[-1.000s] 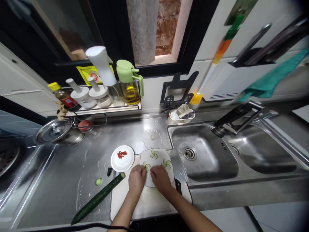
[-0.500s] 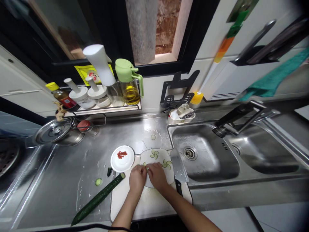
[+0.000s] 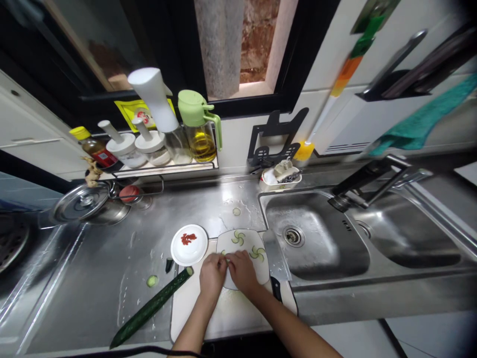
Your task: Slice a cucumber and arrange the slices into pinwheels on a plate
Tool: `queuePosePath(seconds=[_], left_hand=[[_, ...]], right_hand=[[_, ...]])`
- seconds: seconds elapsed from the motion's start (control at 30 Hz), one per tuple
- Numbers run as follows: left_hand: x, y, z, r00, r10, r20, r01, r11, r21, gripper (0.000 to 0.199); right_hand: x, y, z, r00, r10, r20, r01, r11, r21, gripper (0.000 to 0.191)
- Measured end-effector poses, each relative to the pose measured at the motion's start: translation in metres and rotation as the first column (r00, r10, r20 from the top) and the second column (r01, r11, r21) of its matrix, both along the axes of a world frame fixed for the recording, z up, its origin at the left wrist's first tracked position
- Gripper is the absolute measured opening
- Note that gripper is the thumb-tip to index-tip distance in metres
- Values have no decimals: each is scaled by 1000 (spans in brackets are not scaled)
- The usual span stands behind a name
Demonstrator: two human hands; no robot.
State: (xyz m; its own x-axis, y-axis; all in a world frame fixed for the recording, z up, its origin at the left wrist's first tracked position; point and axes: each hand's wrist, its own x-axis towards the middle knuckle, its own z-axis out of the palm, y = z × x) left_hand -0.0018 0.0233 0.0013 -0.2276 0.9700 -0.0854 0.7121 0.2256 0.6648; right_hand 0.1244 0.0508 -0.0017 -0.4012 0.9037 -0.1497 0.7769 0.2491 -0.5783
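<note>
Both hands meet over the left part of a white squarish plate (image 3: 225, 237). My left hand (image 3: 212, 273) and my right hand (image 3: 243, 271) are closed, fingertips pinched together on a small green cucumber slice (image 3: 227, 260), mostly hidden by the fingers. On that plate, thin cucumber slices form a pinwheel at the far side (image 3: 237, 237) and another pinwheel at the right (image 3: 257, 253). Beneath the plate is a white cutting board (image 3: 231, 318). A cleaver (image 3: 276, 258) lies at the board's right side. Left of the board rests a long cut cucumber (image 3: 152, 307).
A round white plate (image 3: 199, 252) with red bits (image 3: 188, 238) stands left of the hands. Cucumber end pieces (image 3: 152, 281) lie on the steel counter. The double sink (image 3: 316, 233) is at the right. A rack with an oil jug (image 3: 201, 139) and jars stands behind.
The hands stay in nearly the same spot, with only a very slight shift of the fingers around the cucumber slice. Nothing else has moved.
</note>
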Motion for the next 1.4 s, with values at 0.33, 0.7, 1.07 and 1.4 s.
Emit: queuePosePath(seconds=[0.33,0.7,1.07,1.4], left_hand=[[-4,0,-5,999,-40,10,40,999,12,17],[-6,-1,3,1000,-20,0,20,1000,1,16],[-72,1,8,954,208,-215,-227,972,-66,23],[-131,34,4,903,298,-308,-384,883,-271,30]], right_hand=[[-1,1,0,1000,21,20,-20,999,-28,27],[1,3,1,999,19,37,-17,999,-34,26],[8,1,9,999,-25,29,26,999,-35,24],[11,-5,9,999,-22,50,23,1000,-14,22]])
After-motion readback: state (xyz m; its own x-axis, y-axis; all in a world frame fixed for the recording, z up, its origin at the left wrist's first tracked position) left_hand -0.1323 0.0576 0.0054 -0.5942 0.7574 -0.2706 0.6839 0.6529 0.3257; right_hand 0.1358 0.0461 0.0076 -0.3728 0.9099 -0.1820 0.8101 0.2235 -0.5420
